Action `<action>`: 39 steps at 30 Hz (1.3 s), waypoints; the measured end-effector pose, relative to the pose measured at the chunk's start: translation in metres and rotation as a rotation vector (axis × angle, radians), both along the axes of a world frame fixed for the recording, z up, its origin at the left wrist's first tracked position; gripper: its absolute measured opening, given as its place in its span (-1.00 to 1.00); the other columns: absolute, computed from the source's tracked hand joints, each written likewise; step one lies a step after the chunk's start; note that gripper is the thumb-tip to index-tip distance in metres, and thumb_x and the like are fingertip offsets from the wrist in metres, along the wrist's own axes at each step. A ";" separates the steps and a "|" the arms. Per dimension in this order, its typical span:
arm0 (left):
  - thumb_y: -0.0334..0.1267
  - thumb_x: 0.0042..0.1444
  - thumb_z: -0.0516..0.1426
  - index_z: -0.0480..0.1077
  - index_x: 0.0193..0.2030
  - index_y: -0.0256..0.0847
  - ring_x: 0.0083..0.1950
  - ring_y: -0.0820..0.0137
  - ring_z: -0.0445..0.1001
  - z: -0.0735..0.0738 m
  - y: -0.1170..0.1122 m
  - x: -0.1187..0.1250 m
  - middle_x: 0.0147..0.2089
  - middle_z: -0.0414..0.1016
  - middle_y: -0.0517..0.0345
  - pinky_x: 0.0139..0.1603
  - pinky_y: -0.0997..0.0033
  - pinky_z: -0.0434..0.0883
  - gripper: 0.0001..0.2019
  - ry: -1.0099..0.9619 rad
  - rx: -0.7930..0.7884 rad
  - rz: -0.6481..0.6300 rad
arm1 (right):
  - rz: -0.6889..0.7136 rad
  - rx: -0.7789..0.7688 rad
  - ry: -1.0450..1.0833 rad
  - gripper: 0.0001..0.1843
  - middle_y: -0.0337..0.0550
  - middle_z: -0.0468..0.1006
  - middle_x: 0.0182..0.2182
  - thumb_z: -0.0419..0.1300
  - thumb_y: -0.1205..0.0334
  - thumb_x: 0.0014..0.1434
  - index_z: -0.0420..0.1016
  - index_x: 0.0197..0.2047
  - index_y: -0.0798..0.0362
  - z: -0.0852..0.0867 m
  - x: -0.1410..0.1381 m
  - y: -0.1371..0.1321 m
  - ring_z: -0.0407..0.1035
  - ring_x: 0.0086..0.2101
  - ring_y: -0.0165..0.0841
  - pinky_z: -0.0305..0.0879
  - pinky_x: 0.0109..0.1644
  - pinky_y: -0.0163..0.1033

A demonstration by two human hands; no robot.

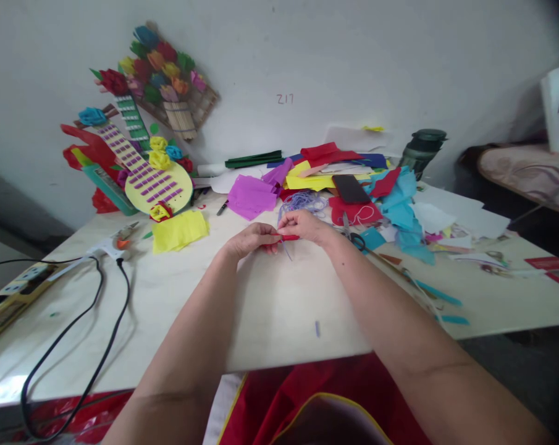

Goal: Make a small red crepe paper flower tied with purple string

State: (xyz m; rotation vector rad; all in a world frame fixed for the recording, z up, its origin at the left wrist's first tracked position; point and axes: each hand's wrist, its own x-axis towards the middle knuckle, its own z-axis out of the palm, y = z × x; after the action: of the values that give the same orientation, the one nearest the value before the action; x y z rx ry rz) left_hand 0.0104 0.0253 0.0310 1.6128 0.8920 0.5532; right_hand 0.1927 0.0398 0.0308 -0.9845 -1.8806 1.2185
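Observation:
My left hand and my right hand meet over the middle of the pale table, fingers pinched together. Between them sits a small red piece of paper, gripped from both sides. A thin lilac thread hangs down from it onto the table. Just behind my right hand lies a loose bundle of lilac thread. A short lilac scrap lies on the table nearer to me.
Coloured paper sheets pile up at the back, with a dark phone and scissors to the right. A glue gun with black cables, a power strip, paper-flower crafts and a dark bottle stand around.

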 end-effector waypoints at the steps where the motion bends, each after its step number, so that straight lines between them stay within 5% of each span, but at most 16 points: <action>1: -0.15 -0.05 0.20 0.36 -0.44 -0.34 -0.51 0.49 0.40 0.000 0.000 0.000 -0.53 0.45 0.09 -0.45 0.51 0.29 -0.75 -0.001 0.007 0.000 | -0.004 -0.001 0.006 -0.79 -0.30 0.36 -0.59 0.24 0.21 -0.18 0.43 -0.45 0.17 -0.001 0.000 0.000 0.18 -0.53 -0.51 0.10 -0.41 -0.34; 39: -0.13 -0.08 0.21 0.37 -0.46 -0.32 -0.54 0.52 0.35 -0.003 0.001 -0.001 -0.56 0.42 0.14 -0.47 0.52 0.28 -0.75 0.074 0.044 0.049 | -0.013 -0.017 -0.036 -0.77 -0.28 0.38 -0.61 0.29 0.15 -0.23 0.47 -0.54 0.17 -0.005 0.003 0.005 0.17 -0.56 -0.51 0.09 -0.45 -0.35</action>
State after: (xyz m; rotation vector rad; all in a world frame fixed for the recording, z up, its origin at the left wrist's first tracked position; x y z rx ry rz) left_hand 0.0095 0.0262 0.0282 1.6631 0.9823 0.5536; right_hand 0.1953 0.0446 0.0255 -1.0331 -1.8908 1.2189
